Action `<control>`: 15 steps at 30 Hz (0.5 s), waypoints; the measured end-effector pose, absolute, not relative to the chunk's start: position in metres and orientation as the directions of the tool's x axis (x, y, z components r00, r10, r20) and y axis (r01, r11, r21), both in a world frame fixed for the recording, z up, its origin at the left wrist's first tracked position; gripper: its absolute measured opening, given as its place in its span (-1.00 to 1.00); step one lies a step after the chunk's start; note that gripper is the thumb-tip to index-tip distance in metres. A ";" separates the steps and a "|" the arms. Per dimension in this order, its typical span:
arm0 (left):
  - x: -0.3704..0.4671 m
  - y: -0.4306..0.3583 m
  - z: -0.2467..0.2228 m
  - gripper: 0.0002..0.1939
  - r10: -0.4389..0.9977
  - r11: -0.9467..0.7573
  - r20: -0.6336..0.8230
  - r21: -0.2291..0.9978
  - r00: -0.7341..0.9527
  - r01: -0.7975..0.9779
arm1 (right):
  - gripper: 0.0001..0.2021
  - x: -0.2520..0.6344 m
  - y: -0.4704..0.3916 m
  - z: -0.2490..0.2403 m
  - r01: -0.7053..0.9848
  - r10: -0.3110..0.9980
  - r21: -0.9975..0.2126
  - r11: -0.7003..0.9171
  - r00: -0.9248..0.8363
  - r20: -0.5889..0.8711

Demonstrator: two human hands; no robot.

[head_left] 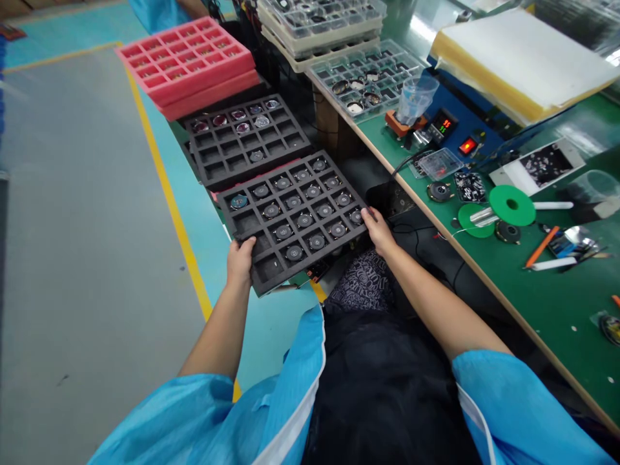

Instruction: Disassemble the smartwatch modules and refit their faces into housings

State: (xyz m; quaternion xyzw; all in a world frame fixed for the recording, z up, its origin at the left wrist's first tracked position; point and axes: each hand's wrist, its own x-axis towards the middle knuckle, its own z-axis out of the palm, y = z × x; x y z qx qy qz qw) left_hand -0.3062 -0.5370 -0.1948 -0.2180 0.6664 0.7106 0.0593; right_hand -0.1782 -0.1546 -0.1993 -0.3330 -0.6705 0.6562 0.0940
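Note:
A black foam tray (249, 221) with rows of square compartments spans the space between my hands. Several round dark watch parts (305, 220) lie in it, and a few compartments at its left side hold none. My left hand (240, 259) grips the tray's left edge, thumb on top. On the right edge, my right hand (378, 230) is closed round the corner; its fingers under the tray are hidden. Just beyond is a second black foam tray (227, 147) with several watch pieces in its far rows.
Pink foam trays (208, 87) are stacked at the far left. The green bench (489, 271) on the right carries clear plastic trays (339, 74), a blue heating device (448, 106), a green spool (512, 205) and tools. Another person's blue sleeve (157, 14) shows at the top.

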 end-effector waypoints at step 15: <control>-0.315 -0.560 -0.144 -0.56 -0.091 -0.209 -0.557 0.821 -0.826 -0.531 | -0.53 -0.136 -0.189 -0.202 0.363 0.525 -0.902 -0.231 -0.734 -0.430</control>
